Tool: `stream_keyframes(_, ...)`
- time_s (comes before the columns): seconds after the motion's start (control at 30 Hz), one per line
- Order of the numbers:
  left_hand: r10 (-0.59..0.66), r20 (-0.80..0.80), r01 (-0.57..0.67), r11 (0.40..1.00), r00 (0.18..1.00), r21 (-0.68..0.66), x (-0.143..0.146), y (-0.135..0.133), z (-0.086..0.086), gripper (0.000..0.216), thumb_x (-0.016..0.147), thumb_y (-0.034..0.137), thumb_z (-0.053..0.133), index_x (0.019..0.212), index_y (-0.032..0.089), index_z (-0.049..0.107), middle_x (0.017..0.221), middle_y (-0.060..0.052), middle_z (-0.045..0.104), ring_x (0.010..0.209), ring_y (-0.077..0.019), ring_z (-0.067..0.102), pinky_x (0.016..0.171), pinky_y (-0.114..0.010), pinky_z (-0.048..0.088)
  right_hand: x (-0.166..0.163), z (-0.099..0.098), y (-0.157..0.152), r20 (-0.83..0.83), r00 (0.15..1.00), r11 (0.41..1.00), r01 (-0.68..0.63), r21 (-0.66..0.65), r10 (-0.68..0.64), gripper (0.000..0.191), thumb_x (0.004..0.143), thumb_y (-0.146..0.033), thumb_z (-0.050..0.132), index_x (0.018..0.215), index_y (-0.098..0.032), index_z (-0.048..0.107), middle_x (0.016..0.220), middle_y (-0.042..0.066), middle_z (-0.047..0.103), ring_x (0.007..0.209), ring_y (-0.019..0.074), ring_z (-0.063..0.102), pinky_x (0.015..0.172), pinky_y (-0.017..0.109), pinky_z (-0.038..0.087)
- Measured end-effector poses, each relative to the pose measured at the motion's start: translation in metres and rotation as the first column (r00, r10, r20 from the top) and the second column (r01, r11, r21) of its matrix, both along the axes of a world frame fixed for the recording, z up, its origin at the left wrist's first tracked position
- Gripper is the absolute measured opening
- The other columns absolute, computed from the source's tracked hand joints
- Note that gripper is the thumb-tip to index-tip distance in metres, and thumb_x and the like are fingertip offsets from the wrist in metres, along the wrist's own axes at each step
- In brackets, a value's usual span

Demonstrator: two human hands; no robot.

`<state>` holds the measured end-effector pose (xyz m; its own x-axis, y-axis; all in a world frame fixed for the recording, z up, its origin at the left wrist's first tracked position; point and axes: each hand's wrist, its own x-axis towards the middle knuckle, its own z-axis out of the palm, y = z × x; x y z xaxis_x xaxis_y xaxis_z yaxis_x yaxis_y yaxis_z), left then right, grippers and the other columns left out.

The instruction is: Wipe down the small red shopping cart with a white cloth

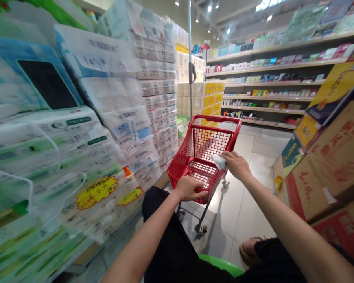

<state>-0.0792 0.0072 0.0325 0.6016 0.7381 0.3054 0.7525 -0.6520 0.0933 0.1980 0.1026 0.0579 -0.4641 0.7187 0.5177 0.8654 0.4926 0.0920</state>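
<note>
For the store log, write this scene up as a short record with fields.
place: shop aisle with a tiled floor
left hand: closed on the near rim of the red cart
right hand: holds a white cloth against the cart's right rim
left of cart: stacked tissue packs with yellow price tags
right of cart: cardboard boxes with red print
beyond cart: shelves full of small goods

White cloth point(219, 161) partly under right hand point(237, 165)
</note>
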Motion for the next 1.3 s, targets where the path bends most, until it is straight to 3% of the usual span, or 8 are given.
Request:
stream_keyframes(0.13,-0.004,0.000,0.004,1.000,1.000,0.016,0.004,0.004,-0.002,0.048,0.086,0.066,0.045,0.071,0.023,0.059,0.074,0.002,0.069,0.071,-0.0149,0.062,0.058,-0.026,0.026,0.002,0.000,0.010,0.040,0.998,0.997,0.054,0.055,-0.057,0.035,0.089,-0.014,0.044,0.120,-0.023,0.059,0.125,0.006,0.060,0.114,0.0244,0.045,0.088,0.037,0.040)
stream_keyframes(0.27,0.011,-0.015,-0.011,1.000,1.000,0.021,0.011,0.011,-0.005,0.041,0.084,0.061,0.052,0.070,0.023,0.059,0.073,0.002,0.069,0.071,-0.0148,0.062,0.057,-0.026,0.026,-0.008,-0.006,-0.003,0.064,0.998,0.998,-0.001,0.064,-0.003,0.028,0.090,-0.014,0.042,0.109,-0.021,0.061,0.114,0.007,0.063,0.114,0.0237,0.044,0.104,0.040,0.029)
stream_keyframes(0.57,0.111,-0.142,-0.122,0.990,0.984,-0.077,0.005,0.032,0.009,0.057,0.075,0.078,0.049,0.081,0.025,0.067,0.076,-0.003,0.070,0.077,-0.0204,0.067,0.065,-0.025,0.039,-0.041,-0.013,-0.066,0.046,0.999,0.999,-0.029,0.043,0.027,0.029,0.087,-0.022,0.049,0.115,-0.020,0.058,0.119,0.010,0.059,0.113,0.0268,0.043,0.100,0.042,0.029)
stream_keyframes(0.7,0.085,-0.255,-0.135,0.974,0.963,-0.183,0.019,0.034,0.019,0.047,0.074,0.069,0.056,0.089,0.027,0.070,0.086,-0.004,0.073,0.085,-0.0248,0.069,0.069,-0.028,0.046,-0.058,-0.021,-0.091,-0.001,0.996,0.995,-0.090,0.048,0.090,0.041,0.087,-0.027,0.052,0.127,-0.019,0.053,0.127,0.010,0.056,0.121,0.0276,0.040,0.107,0.044,0.026)
stream_keyframes(0.8,0.083,-0.317,-0.149,0.970,0.945,-0.192,0.036,0.030,0.021,0.038,0.077,0.055,0.058,0.092,0.023,0.070,0.093,-0.008,0.073,0.090,-0.0266,0.068,0.072,-0.030,0.048,-0.059,-0.025,-0.099,-0.007,0.989,0.988,-0.149,0.051,0.149,0.046,0.089,-0.029,0.050,0.134,-0.020,0.048,0.132,0.009,0.054,0.126,0.0262,0.039,0.113,0.045,0.022)
stream_keyframes(0.97,0.106,-0.307,-0.165,0.971,0.946,-0.173,0.047,0.023,0.020,0.042,0.084,0.057,0.050,0.100,0.023,0.069,0.097,-0.009,0.073,0.093,-0.0257,0.068,0.075,-0.031,0.049,-0.023,-0.029,-0.079,0.041,0.980,0.978,-0.197,0.070,0.194,0.042,0.095,-0.033,0.043,0.136,-0.025,0.046,0.138,0.005,0.051,0.132,0.0225,0.038,0.115,0.043,0.022)
stream_keyframes(1.17,0.095,-0.253,-0.138,0.978,0.963,-0.154,0.051,0.025,0.015,0.048,0.088,0.063,0.038,0.099,0.028,0.069,0.088,-0.005,0.073,0.084,-0.0246,0.069,0.070,-0.029,0.047,0.052,-0.026,-0.035,0.024,0.997,0.993,0.070,0.091,-0.072,0.041,0.094,-0.031,0.041,0.134,-0.027,0.048,0.143,0.007,0.046,0.134,0.0247,0.035,0.110,0.045,0.029)
stream_keyframes(1.3,0.124,-0.213,-0.153,0.981,0.969,-0.121,0.056,0.026,0.009,0.044,0.087,0.062,0.042,0.100,0.029,0.068,0.085,-0.006,0.073,0.082,-0.0250,0.069,0.067,-0.029,0.045,0.057,-0.021,-0.036,-0.029,0.989,0.986,0.147,0.077,-0.145,0.040,0.093,-0.031,0.041,0.132,-0.025,0.050,0.140,0.008,0.045,0.132,0.0244,0.035,0.109,0.041,0.030)
